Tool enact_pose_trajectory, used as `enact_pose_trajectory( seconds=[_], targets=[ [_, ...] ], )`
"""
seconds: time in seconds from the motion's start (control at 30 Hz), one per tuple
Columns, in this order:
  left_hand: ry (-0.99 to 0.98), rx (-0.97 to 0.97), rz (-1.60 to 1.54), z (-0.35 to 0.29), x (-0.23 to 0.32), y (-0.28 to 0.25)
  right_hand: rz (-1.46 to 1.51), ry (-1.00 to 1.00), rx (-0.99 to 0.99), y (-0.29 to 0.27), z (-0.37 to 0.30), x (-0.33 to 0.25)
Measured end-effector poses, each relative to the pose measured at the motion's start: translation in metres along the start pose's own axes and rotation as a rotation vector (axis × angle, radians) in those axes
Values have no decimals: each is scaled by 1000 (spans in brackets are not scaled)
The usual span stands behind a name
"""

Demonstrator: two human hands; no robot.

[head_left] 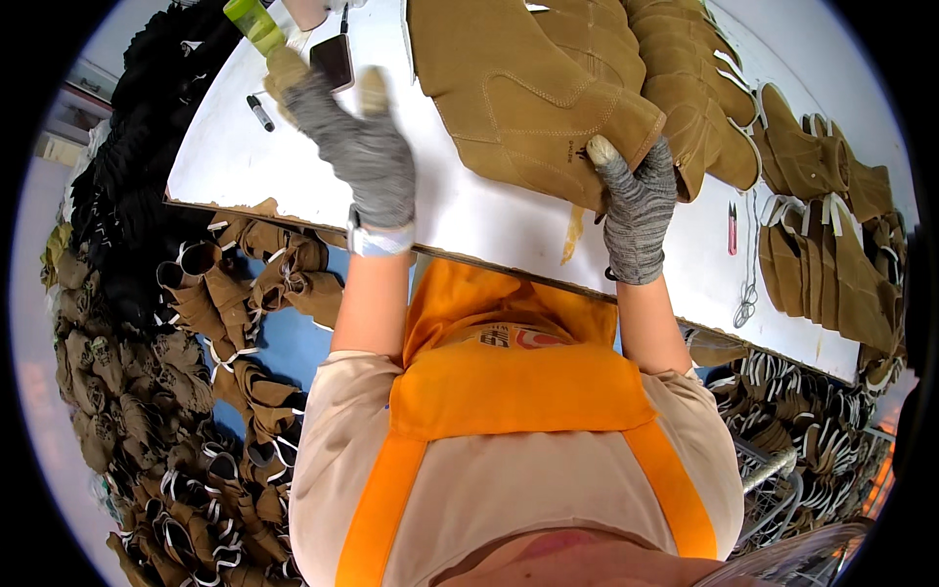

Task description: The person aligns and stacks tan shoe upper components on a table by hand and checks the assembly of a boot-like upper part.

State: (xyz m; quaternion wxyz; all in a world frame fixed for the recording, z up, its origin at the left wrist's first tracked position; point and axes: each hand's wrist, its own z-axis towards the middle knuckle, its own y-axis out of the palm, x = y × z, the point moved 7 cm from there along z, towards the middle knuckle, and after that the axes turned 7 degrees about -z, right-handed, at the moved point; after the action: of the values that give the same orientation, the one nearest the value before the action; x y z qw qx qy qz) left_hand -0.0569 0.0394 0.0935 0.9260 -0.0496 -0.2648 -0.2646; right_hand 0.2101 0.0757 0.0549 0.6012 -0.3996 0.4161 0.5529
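My right hand (638, 210), in a grey knit glove, grips the lower edge of a brown suede boot upper (533, 108). Its thumb lies on top beside a small dark mark, and its other fingers are partly hidden. The upper has stitched curves and spreads over the white table (460, 217). My left hand (357, 147), gloved in grey with tan fingertips, hovers over the table left of the upper. Its thumb and fingers are spread and a little blurred. Those fingertips come close to a yellow-green bottle (254, 24); a dark phone (333, 62) lies by them.
A black marker (260, 112) lies at the table's left. Brown uppers (685, 78) are stacked behind the right hand, with more rows (817, 259) at the right. A pink-handled tool (733, 230) and a cord (748, 279) lie between. Piles of uppers (249, 411) fill the left side below.
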Motion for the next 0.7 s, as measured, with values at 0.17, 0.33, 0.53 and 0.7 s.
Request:
enact_pose_trajectory(
  seconds=[0.17,0.33,0.53,0.7],
  targets=[
    [-247,-1229,-812,-94,61,37,15,-75,16,-6,8,5],
    [227,-1173,-871,-57,133,27,24,-64,56,-28,19,8],
    [261,-1258,827,-24,-15,95,-29,-94,10,-19,9,1],
    [-173,-427,15,23,-38,38,188,-67,108,-45,20,2]
  ],
)
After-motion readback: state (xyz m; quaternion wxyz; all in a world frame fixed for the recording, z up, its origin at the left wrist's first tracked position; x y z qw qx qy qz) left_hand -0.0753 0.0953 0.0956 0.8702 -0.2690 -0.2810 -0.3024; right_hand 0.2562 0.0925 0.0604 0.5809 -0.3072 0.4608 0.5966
